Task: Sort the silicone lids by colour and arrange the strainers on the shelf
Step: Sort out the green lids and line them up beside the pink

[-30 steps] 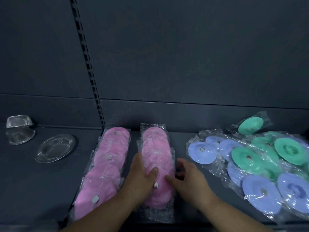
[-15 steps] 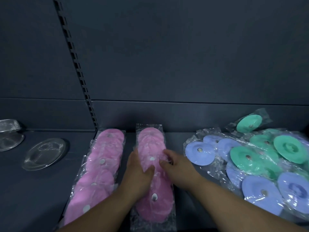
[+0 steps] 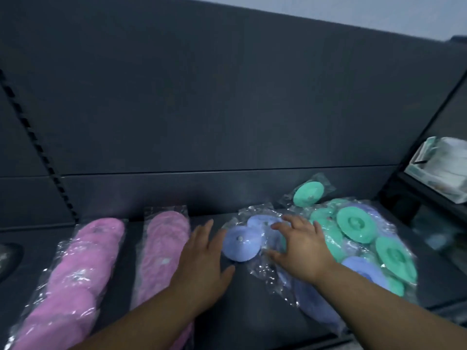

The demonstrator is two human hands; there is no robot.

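Two rows of bagged pink silicone lids lie on the dark shelf (image 3: 252, 319), a left row (image 3: 83, 271) and a right row (image 3: 164, 251). To the right is a mixed heap of bagged lids, blue lids (image 3: 241, 245) and green lids (image 3: 356, 227). One green lid (image 3: 308, 193) lies apart at the back. My left hand (image 3: 204, 258) hovers flat with spread fingers just left of the front blue lid. My right hand (image 3: 300, 246) reaches over the blue lids with spread fingers and holds nothing.
The shelf's dark back panel (image 3: 227, 109) rises behind the lids, with a slotted upright (image 3: 38, 147) at the left. White packaged goods (image 3: 444, 168) sit on a neighbouring shelf at the right. A dark round shape (image 3: 10, 258) shows at the left edge.
Both hands have left the right pink row and moved right to the blue lids. The view has swung right and tilted.
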